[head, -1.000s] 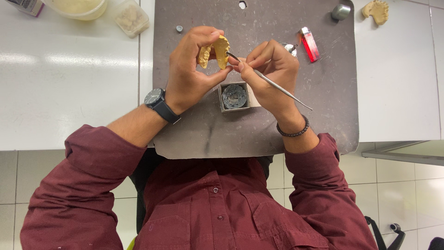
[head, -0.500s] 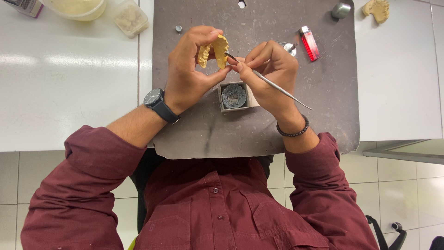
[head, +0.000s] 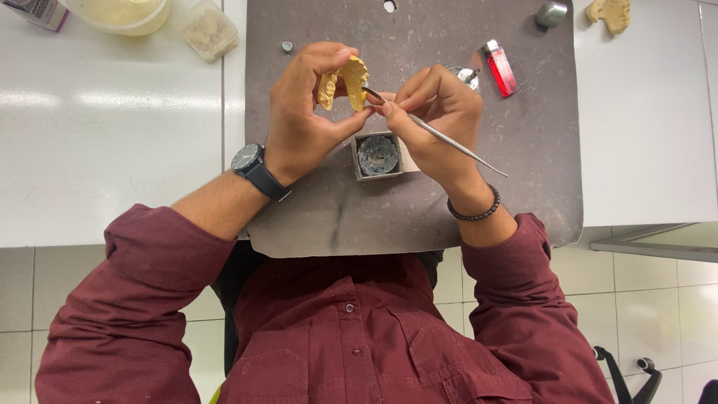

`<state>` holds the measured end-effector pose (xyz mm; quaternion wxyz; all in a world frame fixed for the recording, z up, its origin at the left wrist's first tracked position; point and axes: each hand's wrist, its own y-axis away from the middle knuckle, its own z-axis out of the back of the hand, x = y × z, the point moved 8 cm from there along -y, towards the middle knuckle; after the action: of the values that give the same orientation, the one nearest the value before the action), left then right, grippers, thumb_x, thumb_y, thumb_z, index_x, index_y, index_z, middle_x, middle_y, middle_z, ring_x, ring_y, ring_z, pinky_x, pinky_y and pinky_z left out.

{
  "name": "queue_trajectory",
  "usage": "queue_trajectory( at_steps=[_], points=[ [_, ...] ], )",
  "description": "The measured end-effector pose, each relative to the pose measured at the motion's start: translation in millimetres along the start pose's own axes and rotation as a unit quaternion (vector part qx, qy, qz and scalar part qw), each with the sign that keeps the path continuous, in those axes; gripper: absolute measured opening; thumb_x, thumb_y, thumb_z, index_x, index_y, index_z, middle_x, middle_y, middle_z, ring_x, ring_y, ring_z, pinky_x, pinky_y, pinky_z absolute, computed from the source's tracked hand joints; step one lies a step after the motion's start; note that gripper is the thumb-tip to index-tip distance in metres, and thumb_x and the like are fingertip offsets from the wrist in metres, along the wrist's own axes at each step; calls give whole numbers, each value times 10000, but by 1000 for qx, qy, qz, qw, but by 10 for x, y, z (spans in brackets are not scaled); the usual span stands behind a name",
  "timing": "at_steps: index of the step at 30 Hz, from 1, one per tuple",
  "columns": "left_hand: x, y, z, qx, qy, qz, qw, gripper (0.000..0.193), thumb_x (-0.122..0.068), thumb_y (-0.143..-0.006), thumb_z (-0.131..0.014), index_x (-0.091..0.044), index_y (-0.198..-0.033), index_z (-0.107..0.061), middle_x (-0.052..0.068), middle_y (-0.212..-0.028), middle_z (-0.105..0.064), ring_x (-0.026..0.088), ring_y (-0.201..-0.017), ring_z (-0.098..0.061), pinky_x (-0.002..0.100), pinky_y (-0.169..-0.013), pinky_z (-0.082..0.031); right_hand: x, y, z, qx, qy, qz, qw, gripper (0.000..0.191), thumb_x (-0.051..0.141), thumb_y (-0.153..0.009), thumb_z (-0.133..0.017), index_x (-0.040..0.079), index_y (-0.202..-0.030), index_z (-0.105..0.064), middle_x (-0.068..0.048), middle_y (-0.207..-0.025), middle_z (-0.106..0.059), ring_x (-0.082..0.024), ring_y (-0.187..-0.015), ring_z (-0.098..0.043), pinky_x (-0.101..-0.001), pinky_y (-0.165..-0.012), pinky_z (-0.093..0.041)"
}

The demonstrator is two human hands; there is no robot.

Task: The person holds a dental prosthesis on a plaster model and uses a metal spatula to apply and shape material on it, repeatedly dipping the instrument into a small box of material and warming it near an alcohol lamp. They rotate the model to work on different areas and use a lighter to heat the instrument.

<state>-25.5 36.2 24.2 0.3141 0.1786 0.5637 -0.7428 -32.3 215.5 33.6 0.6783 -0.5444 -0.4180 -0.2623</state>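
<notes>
Holding yellow dental cast (head: pixel 344 81), metal pick (head: pixel 437 133) touching

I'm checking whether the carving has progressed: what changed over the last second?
Nothing visibly changed. The left hand still holds the yellow dental cast, and the right hand keeps the thin metal tool with its tip at the cast.

Yellow dental cast (head: pixel 345 81) in left hand (head: pixel 303 112), thin metal tool (head: pixel 437 132) in right hand (head: pixel 437 123), tip at cast, above small square tin (head: pixel 377 155).

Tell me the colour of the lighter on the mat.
Red plastic lighter, clearest in the head view.
</notes>
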Motion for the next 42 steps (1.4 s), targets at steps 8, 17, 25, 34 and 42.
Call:
queue_trajectory(
  at_steps=[8, 17, 25, 34, 42],
  points=[
    [39, -5, -41, 20, 89, 45, 995, 702, -38, -933, -914, -67, -1453, -444, 128, -1427, -573, 200, -1288, -680, 327, -1075, -619, 195, 86, 693, -117, 21, 17, 993, 178, -53, -1062, -752, -20, -1018, -582, -123, -926, -679, -172, -760, -739, -265, -666, -638],
    [177, 25, -79, 28, 152, 99, 983, 790, 59, -935, -887, -64, -1555, -412, 138, -1492, -561, 239, -1219, -748, 349, -1037, -640, -35, 417, 1435, -212, 44, -48, 975, 204, -38, -1059, -802, -31, -1003, -606, -163, -871, -707, -191, -702, -723, -296, -610, -624],
    [257, 37, -46, 20, 144, 107, 984, 801, 87, -955, -858, -65, -1578, -378, 142, -1547, -516, 241, -1247, -745, 352, -1064, -628, -113, 476, 1371, -201, 63, -24, 977, 219, -20, -1084, -757, -9, -963, -575, -184, -903, -718, -210, -725, -745, -349, -660, -677],
    [221, 8, -41, 20, 127, 90, 988, 773, 94, -939, -849, -68, -1553, -408, 129, -1554, -508, 242, -1251, -739, 345, -1055, -628, -75, 440, 1275, -179, 117, -18, 977, 184, -4, -1087, -736, -8, -980, -587, -176, -890, -722, -227, -807, -769, -349, -701, -695],
    [201, 3, -53, 26, 145, 103, 984, 735, 99, -939, -827, -54, -1527, -413, 132, -1501, -523, 243, -1230, -744, 344, -1053, -623, -75, 443, 1253, -183, 99, -19, 978, 180, -3, -1083, -739, -7, -987, -587, -170, -899, -721, -221, -806, -761, -340, -707, -687]
  ],
)
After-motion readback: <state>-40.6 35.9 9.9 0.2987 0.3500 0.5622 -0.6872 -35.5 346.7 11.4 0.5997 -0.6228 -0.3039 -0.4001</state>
